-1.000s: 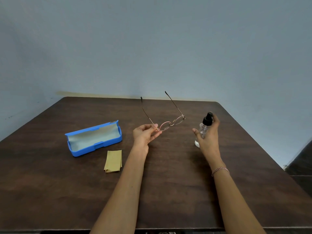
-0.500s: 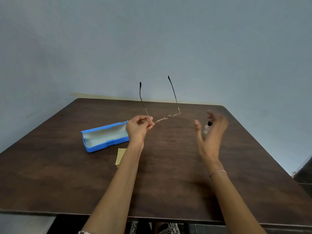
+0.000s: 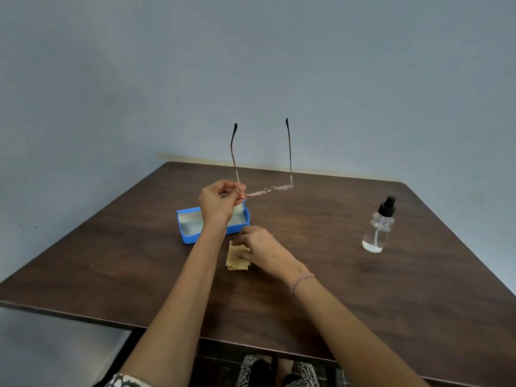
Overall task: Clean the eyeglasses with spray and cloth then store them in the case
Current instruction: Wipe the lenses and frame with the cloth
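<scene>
On the table [image 3: 335, 275] we are finding the left hand [image 3: 219, 202] pinching the glasses [image 3: 268, 190], the right hand [image 3: 262, 250] gripping the cloth [image 3: 233, 261]; wiping and casing are remaining.

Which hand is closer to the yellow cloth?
Right. The right hand touches the yellow cloth; the left hand is farther back, raised by the blue case, pinching the eyeglasses.

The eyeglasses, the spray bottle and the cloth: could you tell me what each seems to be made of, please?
Eyeglasses: thin metal, shiny rose-gold wire, with dark matt temple tips, likely plastic. Spray bottle: clear glass or plastic, liquid and tube showing through; black plastic pump. Cloth: soft yellow fabric, probably microfibre, folded and limp.
</scene>
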`<state>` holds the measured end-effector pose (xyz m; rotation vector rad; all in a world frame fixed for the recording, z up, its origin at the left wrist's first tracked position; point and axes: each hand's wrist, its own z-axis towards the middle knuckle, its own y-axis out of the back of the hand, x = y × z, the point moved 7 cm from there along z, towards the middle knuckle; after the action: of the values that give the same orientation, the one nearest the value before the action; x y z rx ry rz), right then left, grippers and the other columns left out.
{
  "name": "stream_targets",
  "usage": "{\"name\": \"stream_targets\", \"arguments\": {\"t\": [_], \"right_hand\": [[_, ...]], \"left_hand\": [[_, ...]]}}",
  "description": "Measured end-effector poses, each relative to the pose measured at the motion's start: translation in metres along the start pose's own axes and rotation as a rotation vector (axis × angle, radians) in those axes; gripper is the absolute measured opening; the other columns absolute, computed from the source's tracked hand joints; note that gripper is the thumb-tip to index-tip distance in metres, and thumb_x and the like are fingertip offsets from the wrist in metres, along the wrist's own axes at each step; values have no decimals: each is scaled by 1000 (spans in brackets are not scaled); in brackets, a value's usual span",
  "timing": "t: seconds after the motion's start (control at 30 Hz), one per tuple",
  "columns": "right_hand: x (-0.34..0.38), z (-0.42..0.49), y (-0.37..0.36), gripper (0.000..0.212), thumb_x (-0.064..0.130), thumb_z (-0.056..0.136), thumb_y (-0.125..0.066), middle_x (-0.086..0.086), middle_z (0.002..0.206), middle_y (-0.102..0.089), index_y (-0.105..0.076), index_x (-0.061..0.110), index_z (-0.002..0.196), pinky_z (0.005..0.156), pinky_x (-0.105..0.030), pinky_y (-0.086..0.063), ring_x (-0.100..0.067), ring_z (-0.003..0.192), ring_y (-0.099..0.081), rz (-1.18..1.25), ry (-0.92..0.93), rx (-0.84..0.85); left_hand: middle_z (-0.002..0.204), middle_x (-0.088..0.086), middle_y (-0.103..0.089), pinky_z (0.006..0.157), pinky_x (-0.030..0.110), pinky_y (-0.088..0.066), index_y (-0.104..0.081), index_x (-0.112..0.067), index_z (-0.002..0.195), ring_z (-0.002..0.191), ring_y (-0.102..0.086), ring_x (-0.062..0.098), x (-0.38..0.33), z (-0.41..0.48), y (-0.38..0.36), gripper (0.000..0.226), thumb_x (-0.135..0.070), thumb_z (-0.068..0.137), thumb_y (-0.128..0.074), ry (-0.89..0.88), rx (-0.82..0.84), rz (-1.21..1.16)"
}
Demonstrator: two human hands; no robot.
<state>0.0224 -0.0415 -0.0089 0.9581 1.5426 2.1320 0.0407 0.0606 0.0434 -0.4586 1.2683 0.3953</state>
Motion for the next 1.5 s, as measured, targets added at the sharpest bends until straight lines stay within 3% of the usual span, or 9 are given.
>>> {"name": "stream_targets", "arguments": {"t": [0.1,0.4,0.67,0.87,0.97,1.1,1.27,1.43,1.5], "right_hand": [[-3,5,-7,40,26,84,-67,-9,113,-55,-63,4,118,90,-35,-45,-24,103,-54,-36,-36,80],[-7,12,-2,27,22,87,-64,-9,105,-63,-66,4,106,82,-34,-50,-22,94,-60,-79,31,66],[-72,-20,60,17,13,89,-62,-3,93,-68,-66,9,105,66,-23,-53,-10,81,-64,701,-93,-53],[-122,-41,96,22,7,85,-65,-5,104,-70,-68,9,106,71,-21,-54,-10,87,-65,969,-190,-403],[-141,-46,105,20,10,82,-69,-2,93,-71,-70,10,101,76,-19,-52,-13,87,-64,792,-285,-616],[-140,-54,112,17,14,82,-70,7,87,-61,-72,13,98,67,-8,-42,-3,75,-54,288,-385,-813],[-127,-46,99,23,9,86,-64,3,92,-50,-69,11,109,74,-17,-36,-10,88,-46,-34,-394,-725],[-115,-34,93,26,4,88,-58,-7,95,-53,-67,6,112,78,-32,-47,-22,95,-46,-111,-300,-610],[-110,-32,90,25,4,89,-57,-7,97,-52,-67,7,112,78,-31,-46,-21,94,-46,-112,-249,-581]], "left_hand": [[76,3,-69,68,25,-58,-68,-14,79,73,-69,14,1,2,2,9,-9,76,-75,-4,-7,16],[80,1,-70,70,22,-57,-67,-21,76,81,-70,16,9,1,-17,13,-9,78,-73,-38,27,19],[77,-3,-70,77,33,-58,-68,-26,75,81,-68,14,21,6,-59,17,-11,78,-73,-100,92,51],[79,-10,-69,80,27,-55,-69,-26,83,81,-65,3,26,-2,-87,15,-12,79,-71,-201,171,232],[76,-12,-69,76,25,-56,-70,-25,80,77,-65,1,28,-6,-93,12,-14,78,-73,-242,205,260],[77,-11,-70,74,24,-56,-71,-25,80,76,-66,1,30,-11,-99,10,-17,77,-75,-300,236,302],[81,-15,-69,73,18,-53,-72,-25,85,79,-64,-2,25,-21,-107,8,-24,77,-74,-441,296,374],[78,-20,-65,71,16,-52,-72,-23,86,79,-63,-3,21,-22,-103,9,-24,77,-74,-499,242,389],[78,-20,-64,70,20,-53,-73,-23,86,76,-63,-2,21,-21,-100,8,-25,78,-73,-512,207,406]]}}
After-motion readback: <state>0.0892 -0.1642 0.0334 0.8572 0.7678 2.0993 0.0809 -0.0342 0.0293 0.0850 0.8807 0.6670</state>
